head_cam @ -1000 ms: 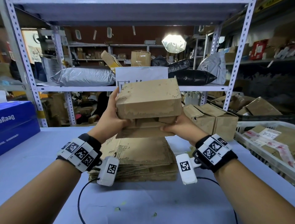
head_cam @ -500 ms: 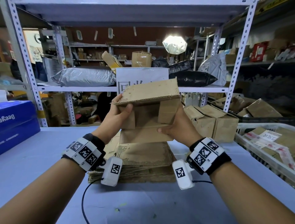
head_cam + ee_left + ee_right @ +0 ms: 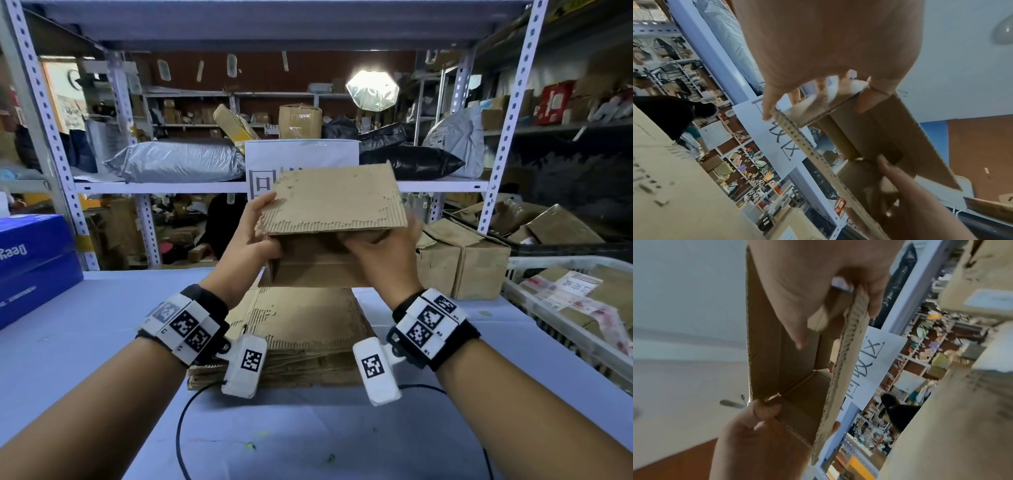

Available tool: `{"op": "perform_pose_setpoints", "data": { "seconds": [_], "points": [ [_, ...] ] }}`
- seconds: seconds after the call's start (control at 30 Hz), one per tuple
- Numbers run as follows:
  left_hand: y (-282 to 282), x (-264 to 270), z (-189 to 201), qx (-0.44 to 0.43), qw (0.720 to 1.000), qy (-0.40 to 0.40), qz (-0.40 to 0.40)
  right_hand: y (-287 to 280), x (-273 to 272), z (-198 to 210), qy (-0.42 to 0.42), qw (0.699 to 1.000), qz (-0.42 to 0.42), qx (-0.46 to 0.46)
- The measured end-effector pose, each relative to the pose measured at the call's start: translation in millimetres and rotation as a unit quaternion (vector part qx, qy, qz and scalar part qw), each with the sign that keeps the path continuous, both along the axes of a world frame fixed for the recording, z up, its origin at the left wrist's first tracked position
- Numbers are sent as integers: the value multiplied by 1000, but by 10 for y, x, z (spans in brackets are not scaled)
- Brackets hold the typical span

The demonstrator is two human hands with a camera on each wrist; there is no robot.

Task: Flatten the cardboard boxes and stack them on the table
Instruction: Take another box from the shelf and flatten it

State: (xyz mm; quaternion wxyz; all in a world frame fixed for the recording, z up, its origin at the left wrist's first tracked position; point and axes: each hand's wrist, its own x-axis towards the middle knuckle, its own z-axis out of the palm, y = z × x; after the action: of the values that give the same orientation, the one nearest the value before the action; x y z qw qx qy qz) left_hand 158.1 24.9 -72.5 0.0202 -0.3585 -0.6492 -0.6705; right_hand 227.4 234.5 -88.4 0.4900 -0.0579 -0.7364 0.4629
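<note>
I hold a worn brown cardboard box [image 3: 335, 202] in the air above a stack of flattened cardboard [image 3: 301, 329] on the pale blue table [image 3: 85, 308]. Its near end stands open, with the top flap lifted level. My left hand [image 3: 257, 229] grips the box's left edge, fingers over the top flap and thumb inside. My right hand [image 3: 380, 250] grips the right side flap, thumb inside the opening. In the left wrist view the box [image 3: 879, 138] shows its hollow inside; the right wrist view shows the box [image 3: 789, 369] open at both ends.
Two unflattened boxes [image 3: 462, 260] stand on the table at the right, beside a white basket [image 3: 565, 318] of parcels. A blue carton [image 3: 34, 260] sits at the left. Metal shelving [image 3: 164, 186] with bags rises behind the table. A cable [image 3: 185, 428] loops near the front edge.
The box's near end has been opened: the top flap swung up and the side flaps were spread. Both hands shifted from under the shut box to its open edges.
</note>
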Motion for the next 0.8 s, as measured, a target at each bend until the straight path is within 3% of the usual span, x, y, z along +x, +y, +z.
{"op": "perform_pose_setpoints", "data": {
  "seconds": [0.1, 0.23, 0.33, 0.4, 0.5, 0.6, 0.7, 0.8],
  "points": [
    [2, 29, 9, -24, 999, 29, -20, 16, -12, 9, 67, 997, 10, -30],
    [-42, -6, 27, 4, 999, 14, -32, 32, 29, -21, 15, 981, 133, -139],
    [-136, -47, 40, 18, 1000, -2, -1, 74, 69, -40, 6, 928, 290, -233],
    [-219, -83, 24, -35, 998, 52, 28, 98, 114, -24, 3, 884, 364, -292],
    [-308, -119, -22, -116, 984, 128, 54, 160, 129, -40, -12, 839, 427, -338],
    [-370, -128, -45, -128, 985, 106, 48, 247, 110, -85, -44, 811, 464, -354],
    [-391, -119, -69, -71, 997, 35, -3, 277, 63, -133, -85, 831, 403, -373],
    [-358, -150, -97, 37, 996, -64, -47, 227, 15, -178, -128, 895, 295, -309]
  ]
}}
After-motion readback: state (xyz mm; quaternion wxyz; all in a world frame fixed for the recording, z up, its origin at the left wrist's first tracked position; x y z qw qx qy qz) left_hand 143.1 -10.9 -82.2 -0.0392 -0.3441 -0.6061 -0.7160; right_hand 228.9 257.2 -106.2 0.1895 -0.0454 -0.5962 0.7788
